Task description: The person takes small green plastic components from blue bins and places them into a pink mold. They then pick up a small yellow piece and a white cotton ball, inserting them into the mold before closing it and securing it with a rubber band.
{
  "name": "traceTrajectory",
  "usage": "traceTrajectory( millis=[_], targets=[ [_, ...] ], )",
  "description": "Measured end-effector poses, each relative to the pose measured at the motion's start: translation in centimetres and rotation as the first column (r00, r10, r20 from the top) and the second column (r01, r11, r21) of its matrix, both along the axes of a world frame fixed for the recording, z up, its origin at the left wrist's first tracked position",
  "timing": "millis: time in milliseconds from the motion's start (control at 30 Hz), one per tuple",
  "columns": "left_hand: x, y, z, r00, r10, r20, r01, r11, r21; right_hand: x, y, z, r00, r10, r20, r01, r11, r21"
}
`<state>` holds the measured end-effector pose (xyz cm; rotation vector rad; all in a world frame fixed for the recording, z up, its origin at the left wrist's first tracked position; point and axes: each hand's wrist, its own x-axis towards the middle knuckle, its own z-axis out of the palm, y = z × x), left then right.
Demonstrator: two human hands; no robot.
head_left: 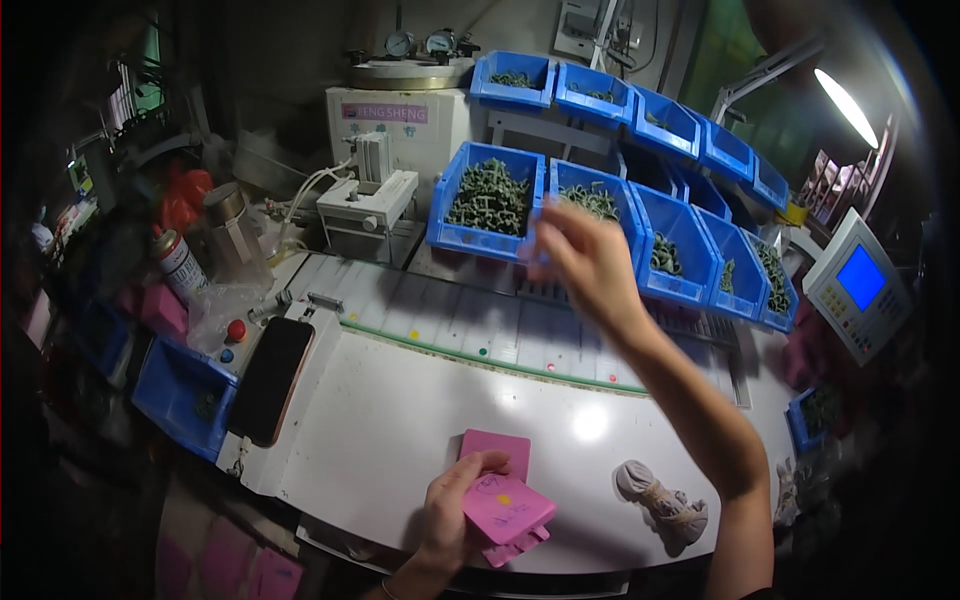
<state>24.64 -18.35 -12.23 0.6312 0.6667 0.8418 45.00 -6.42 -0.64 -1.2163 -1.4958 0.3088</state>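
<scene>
My left hand [452,510] is closed around a pink rubber mould [512,512], a squarish block with a yellow dot and pen marks, low over the white tabletop. Another pink mould piece [500,446] shows just behind it. My right hand [585,255] is raised at the front of the blue bins, its fingers smeared by motion, so I cannot tell whether they hold anything. Behind its fingers stands a blue bin [440,236] heaped with small green wax pieces [488,195]. The bin beside it holds paler green pieces [590,200], partly hidden by my hand.
A phone [272,380] lies at the left, beside a blue tray [180,400]. A tied cloth bundle [662,505] rests at the right of the tabletop [390,430]. Past the bins are a control panel with a blue screen [858,280] and a lit lamp [846,108]. A white clamp machine [366,200] stands far left.
</scene>
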Motion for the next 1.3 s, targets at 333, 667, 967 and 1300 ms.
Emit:
traceTrajectory(
  millis=[333,667,967,1300],
  targets=[
    [4.0,-1.1,2.3,0.824,-0.566,0.030,0.555,0.816,0.160,0.8,-18.9,-5.0,0.938,0.193,0.289,-0.162,0.978,-0.129],
    [8.3,-2.8,1.8,0.667,-0.744,0.050,0.700,0.647,0.302,3.7,-21.9,-8.0,0.677,-0.238,-0.697,-0.456,0.607,-0.651],
    [8.4,-2.9,-1.0,0.854,-0.501,-0.142,0.518,0.790,0.327,4.9,-28.4,-10.8,0.827,-0.013,0.561,0.328,0.823,-0.464],
    [9.1,-2.6,-0.5,0.891,-0.400,-0.216,0.453,0.816,0.360,3.1,-25.6,-9.1,0.775,-0.037,0.631,0.234,0.944,-0.232]
  ],
)
